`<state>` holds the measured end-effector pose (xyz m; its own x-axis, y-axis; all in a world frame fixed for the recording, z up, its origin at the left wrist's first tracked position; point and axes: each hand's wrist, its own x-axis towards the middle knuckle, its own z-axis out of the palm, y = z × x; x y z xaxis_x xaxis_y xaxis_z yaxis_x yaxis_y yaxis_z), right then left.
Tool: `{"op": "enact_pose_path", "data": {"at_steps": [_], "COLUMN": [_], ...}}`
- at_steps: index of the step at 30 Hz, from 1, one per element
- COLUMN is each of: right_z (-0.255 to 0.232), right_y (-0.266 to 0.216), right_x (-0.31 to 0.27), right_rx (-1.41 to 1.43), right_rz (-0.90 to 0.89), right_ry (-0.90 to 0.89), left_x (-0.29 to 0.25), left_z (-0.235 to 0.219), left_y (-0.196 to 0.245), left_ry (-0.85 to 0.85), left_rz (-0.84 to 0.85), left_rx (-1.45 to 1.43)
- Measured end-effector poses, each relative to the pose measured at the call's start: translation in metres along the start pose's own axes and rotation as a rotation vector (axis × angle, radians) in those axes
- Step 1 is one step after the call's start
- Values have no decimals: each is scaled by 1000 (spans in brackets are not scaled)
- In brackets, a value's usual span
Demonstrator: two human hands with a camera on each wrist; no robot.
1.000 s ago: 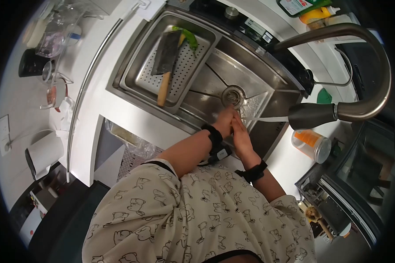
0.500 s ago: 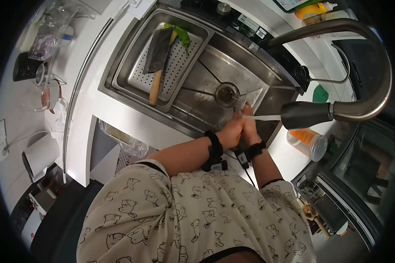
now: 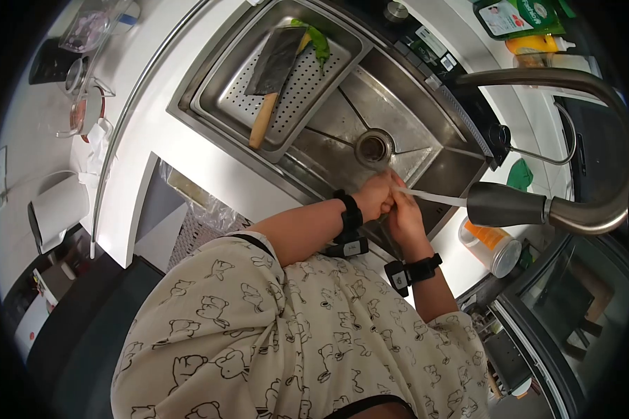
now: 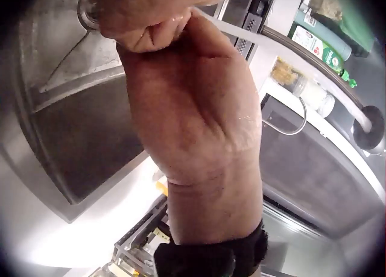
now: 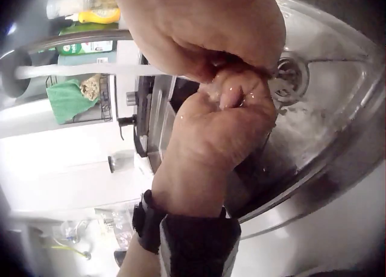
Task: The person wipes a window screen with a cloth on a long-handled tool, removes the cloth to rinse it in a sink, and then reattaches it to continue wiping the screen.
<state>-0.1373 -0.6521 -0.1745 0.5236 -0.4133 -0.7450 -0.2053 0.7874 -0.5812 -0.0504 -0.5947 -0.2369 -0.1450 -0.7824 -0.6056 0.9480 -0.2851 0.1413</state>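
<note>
Over the sink (image 3: 405, 112), my left hand (image 3: 374, 199) and right hand (image 3: 403, 218) are clasped together, wet, with curled fingers. The left fingers grip the right hand's fingers, whose tips are mostly hidden in the clasp. A stream of water (image 3: 437, 197) from the faucet head (image 3: 507, 204) runs onto the hands. Past the fingertips lies the round drain (image 3: 374, 148). Both wrist views show the clasp close up, with water beads on the skin.
To the left, a perforated steel pan (image 3: 223, 91) holds a cleaver (image 3: 276, 59) with a wooden handle and a green pepper (image 3: 319, 49). A jar with an orange label (image 3: 489, 241) stands right of the sink. The faucet neck (image 3: 594, 84) arches over the right side.
Earlier the palms rubbed together with the right fingers straighter; now the fingers are curled into each other under the stream. The head view has shifted slightly. Pan and cleaver stayed put.
</note>
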Motion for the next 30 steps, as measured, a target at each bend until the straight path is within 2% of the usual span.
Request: {"op": "enact_pose_path", "data": {"at_steps": [1,3,5,6,7,8,9,11,13,14,15,16,17,18,19,20,21,22,23,24,25,27,29,30], "right_z": [2,-1,-17,-24,-26,-27,-28,-21,-23,-25,-34,-46,-52,-50,-44,-38,-29,-19,-12,-13,-15,-16,-17,-16], "right_y": [-3,-4,0,2,2,3,2,-6,-7,-6,-4,0,3,2,0,-1,0,1,2,6,12,16,16,13], "right_x": [-1,1,11,15,19,22,23,20,24,26,30,37,40,36,29,24,20,19,20,22,24,24,16,12], "right_rx": [-80,-162,-625,-625,-893,-1155,-1153,-1277,-1235,-1195,-1196,-1008,-816,-815,-627,-439,-434,-207,19,20,-22,-59,-762,-764], "right_rz": [2,5,-127,-126,-310,-498,-497,-467,-444,-421,-416,-267,-121,-117,-55,6,6,30,54,55,5,-47,-197,-196], "right_ry": [-20,-42,-17,-20,-46,-72,-76,-71,-56,-40,-39,-74,-108,-109,0,108,115,210,301,301,247,193,-199,-199], "left_x": [-2,-3,6,10,8,5,1,-2,-4,-4,7,17,40,40,40,18,-2,-16,-31,-38,-33,-16,-11,-7], "left_z": [5,18,15,12,17,22,26,20,7,-8,-28,-47,-78,-80,-81,-51,-26,-15,-9,-7,-5,2,-8,-10], "left_y": [2,4,4,3,7,9,11,6,0,-7,-18,-28,-38,-36,-34,-14,3,14,25,29,27,27,26,24], "left_ry": [1,234,219,202,204,306,408,364,314,206,139,87,115,130,145,250,338,336,270,165,164,383,344,310], "left_rz": [4,-2,5,11,15,52,87,101,113,309,393,495,511,516,522,307,79,78,203,312,309,-125,-127,-128], "left_rx": [-3,-29,-84,-139,-140,-131,-121,-136,-152,253,460,655,734,774,814,307,-197,-196,639,1473,1472,-302,-291,-268]}}
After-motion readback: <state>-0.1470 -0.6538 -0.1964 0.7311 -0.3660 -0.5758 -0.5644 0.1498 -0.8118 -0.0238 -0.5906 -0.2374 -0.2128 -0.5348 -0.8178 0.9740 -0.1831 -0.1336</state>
